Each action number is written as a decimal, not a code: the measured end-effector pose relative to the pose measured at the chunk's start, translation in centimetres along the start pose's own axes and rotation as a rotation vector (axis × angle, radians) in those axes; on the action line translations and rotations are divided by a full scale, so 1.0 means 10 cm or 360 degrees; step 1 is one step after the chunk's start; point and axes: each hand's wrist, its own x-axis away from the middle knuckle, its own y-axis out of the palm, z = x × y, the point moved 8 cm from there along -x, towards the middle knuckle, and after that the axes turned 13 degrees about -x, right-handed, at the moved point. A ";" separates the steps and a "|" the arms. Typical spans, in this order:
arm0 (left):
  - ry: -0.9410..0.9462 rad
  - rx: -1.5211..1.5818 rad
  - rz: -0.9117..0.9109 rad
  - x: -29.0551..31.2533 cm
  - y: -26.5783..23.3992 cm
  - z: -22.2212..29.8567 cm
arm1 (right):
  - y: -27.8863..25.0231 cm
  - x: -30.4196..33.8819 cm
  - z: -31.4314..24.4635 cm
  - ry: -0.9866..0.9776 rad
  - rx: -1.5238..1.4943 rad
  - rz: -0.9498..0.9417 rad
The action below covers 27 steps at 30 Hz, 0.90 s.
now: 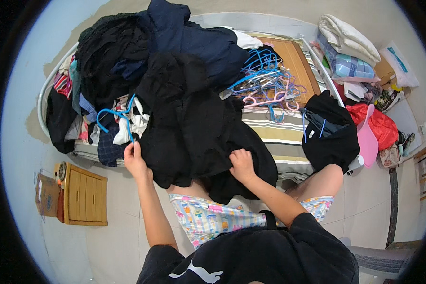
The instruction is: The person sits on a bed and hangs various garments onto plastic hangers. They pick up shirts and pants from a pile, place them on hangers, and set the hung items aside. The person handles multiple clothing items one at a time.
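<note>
A black garment [184,128] lies spread over the bed edge and hangs down over my knees; its exact kind I cannot make out. My left hand [136,163] pinches the lower end of a blue clothes hanger [116,115] at the garment's left side, the hook pointing up and left. On the right, my right hand [242,164] has its fingers closed on the black cloth near its lower edge. Whether part of the hanger sits inside the cloth is hidden.
Dark clothes [113,57] are heaped at the bed's left and back. A tangle of hangers [267,80] lies by a brown board [300,66]. Folded black clothing [330,135] rests at the right edge, near a pink plastic seat [368,137]. A wooden cabinet [85,194] stands left.
</note>
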 end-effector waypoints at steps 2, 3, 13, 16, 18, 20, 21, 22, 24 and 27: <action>0.0104 -0.0068 -0.0023 0.12 -0.09 0.06 | -0.48 -0.06 0.02 0.0008 0.0077 0.0276; 0.0154 -0.0126 -0.0029 0.18 -0.12 0.08 | -0.71 -0.09 0.03 0.0045 0.0194 0.0442; 0.0674 -0.0301 -0.0385 1.08 0.40 0.71 | -0.64 0.19 0.89 0.1163 -0.0733 0.0438; 0.0846 -0.0228 -0.0545 1.46 0.69 1.13 | -1.20 0.36 0.82 0.0994 -0.1284 0.1067; 0.0886 -0.0116 -0.0707 1.71 0.99 1.29 | -1.78 0.54 0.75 0.0865 -0.1539 0.1439; 0.0888 -0.0056 -0.0907 1.97 1.35 1.43 | -2.33 0.79 0.85 0.0946 -0.1410 0.1586; 0.0826 0.0032 -0.0933 2.13 1.54 1.44 | -2.77 0.89 0.70 0.0911 -0.1286 0.1779; 0.0784 0.0135 -0.0986 2.29 1.75 1.44 | -3.00 1.11 0.87 0.0793 -0.1140 0.1964; 0.0619 0.0360 -0.1108 2.62 2.19 1.37 | -3.82 1.31 0.47 0.0760 -0.1002 0.2228; 0.0127 0.0883 -0.1472 3.34 2.91 1.60 | -4.84 1.78 0.37 0.0353 -0.0035 0.2452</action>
